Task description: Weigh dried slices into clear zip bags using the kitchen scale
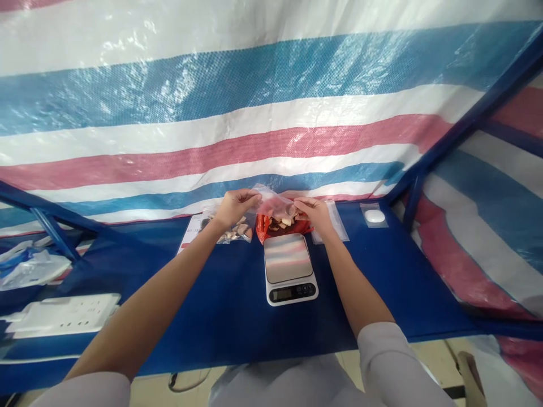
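My left hand (pixel 236 207) pinches one edge of a clear plastic bag (pixel 272 199). On the bag's other side, my right hand (pixel 314 213) has its fingers closed on the edge, so the bag stretches between both hands. Below and behind it lies an open red plastic bag (pixel 262 227) with pale brown dried slices (pixel 283 221) showing; the clear bag partly covers them. Directly in front stands a white kitchen scale (pixel 292 295) with a bare shiny plate; I cannot read its display. Beside my left wrist are filled clear bags (pixel 240 230) of similar pieces.
Flat clear bags (pixel 338 221) lie by my right wrist. Farther right is a small bag with a white oval object (pixel 375 216). A white power strip (pixel 68 314) sits at the left of the blue table (pixel 220 316). Striped sheeting (pixel 254 135) rises behind, with blue frame bars at both sides.
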The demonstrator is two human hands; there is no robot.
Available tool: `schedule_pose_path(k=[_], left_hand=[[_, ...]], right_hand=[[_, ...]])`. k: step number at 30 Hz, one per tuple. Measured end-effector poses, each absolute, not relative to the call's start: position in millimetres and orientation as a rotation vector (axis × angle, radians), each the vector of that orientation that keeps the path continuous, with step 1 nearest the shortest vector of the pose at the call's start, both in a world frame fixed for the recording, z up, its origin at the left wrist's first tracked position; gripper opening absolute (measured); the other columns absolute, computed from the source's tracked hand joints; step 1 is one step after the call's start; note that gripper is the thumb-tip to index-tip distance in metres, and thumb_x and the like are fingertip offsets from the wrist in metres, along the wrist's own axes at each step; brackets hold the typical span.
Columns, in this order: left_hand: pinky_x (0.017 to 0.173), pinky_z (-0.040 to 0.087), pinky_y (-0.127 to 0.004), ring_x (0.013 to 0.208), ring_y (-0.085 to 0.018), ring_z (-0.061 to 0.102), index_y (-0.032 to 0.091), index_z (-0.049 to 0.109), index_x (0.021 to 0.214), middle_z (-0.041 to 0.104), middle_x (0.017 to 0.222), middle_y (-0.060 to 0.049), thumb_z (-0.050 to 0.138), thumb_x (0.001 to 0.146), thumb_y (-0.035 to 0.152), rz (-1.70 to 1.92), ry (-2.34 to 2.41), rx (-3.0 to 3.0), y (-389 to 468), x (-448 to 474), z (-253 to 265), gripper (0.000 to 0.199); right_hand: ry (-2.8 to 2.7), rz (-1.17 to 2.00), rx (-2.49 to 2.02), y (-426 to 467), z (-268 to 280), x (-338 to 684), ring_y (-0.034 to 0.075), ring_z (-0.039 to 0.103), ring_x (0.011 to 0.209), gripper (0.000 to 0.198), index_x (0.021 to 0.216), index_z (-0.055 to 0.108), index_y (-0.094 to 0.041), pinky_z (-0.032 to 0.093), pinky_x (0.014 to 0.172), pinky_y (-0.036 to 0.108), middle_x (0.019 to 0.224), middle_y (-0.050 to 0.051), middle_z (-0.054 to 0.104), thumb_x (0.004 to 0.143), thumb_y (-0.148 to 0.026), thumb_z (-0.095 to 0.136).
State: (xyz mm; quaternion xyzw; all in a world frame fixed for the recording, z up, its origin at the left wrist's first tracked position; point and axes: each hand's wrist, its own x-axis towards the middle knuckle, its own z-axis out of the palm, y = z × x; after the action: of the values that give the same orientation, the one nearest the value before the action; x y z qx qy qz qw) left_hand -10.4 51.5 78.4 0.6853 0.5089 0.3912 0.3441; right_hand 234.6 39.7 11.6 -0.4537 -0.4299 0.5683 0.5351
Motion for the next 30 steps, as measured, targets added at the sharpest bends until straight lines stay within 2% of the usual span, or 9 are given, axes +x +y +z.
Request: schedule_pose_path(k=[5,12,16,20,24,27,30], left_hand=[[0.077,0.058,-0.035,0.077,-0.023,0.072,0.016,0.075,0.081,0.078,0.081,-0.008,0.080,0.067,0.068,1.157,1.269,1.543,36,-2,60,0.054],[0.074,0.061,-0.035,0.074,-0.023,0.073,0.013,0.074,0.082,0.078,0.081,-0.009,0.086,0.062,0.061,1.248,1.154,1.195,12,22,45,0.054],[0.074,0.060,-0.033,0.075,-0.022,0.072,0.013,0.074,0.078,0.077,0.080,-0.008,0.088,0.058,0.062,1.272,1.136,1.119,2,29,36,0.054],[0.076,0.058,-0.033,0.080,-0.023,0.072,0.013,0.076,0.085,0.077,0.086,-0.009,0.087,0.061,0.062,1.171,1.160,1.174,-2,20,32,0.055],[0.082,0.057,-0.036,0.091,-0.026,0.072,0.016,0.075,0.111,0.078,0.100,-0.011,0.081,0.069,0.063,1.080,1.232,1.497,5,9,50,0.063],[0.084,0.054,-0.035,0.095,-0.027,0.070,0.019,0.076,0.107,0.078,0.101,-0.008,0.078,0.074,0.059,0.909,1.241,1.791,11,14,72,0.052],[0.071,0.050,-0.032,0.079,-0.023,0.068,0.021,0.079,0.094,0.075,0.081,-0.004,0.072,0.079,0.056,0.594,1.148,1.965,16,30,87,0.038]], right_hand=[[-0.936,1.307,-1.105,20,1,237,0.022,0.073,0.085,0.047,0.095,0.080,-0.020,0.062,0.077,0.034,0.093,0.005,0.078,0.063,-0.054,0.085],[-1.061,1.218,-1.119,6,-10,237,0.019,0.071,0.075,0.049,0.087,0.081,-0.020,0.061,0.071,0.032,0.082,0.003,0.076,0.062,-0.062,0.084],[-1.152,1.184,-1.094,-2,-4,245,0.017,0.067,0.068,0.045,0.078,0.079,-0.018,0.060,0.071,0.032,0.072,0.002,0.072,0.066,-0.062,0.081],[-1.232,1.110,-1.148,-3,3,261,0.017,0.065,0.065,0.044,0.081,0.080,-0.019,0.058,0.069,0.033,0.070,0.002,0.072,0.067,-0.060,0.082],[-1.462,1.069,-1.165,2,12,277,0.019,0.065,0.066,0.040,0.081,0.081,-0.020,0.057,0.067,0.033,0.073,0.002,0.074,0.070,-0.059,0.080],[-1.667,1.048,-1.116,8,20,284,0.019,0.066,0.068,0.036,0.078,0.080,-0.020,0.055,0.067,0.031,0.073,0.001,0.074,0.075,-0.056,0.077],[-1.793,1.007,-1.047,13,26,285,0.019,0.066,0.070,0.033,0.076,0.079,-0.020,0.053,0.067,0.030,0.074,0.001,0.074,0.079,-0.053,0.075]])
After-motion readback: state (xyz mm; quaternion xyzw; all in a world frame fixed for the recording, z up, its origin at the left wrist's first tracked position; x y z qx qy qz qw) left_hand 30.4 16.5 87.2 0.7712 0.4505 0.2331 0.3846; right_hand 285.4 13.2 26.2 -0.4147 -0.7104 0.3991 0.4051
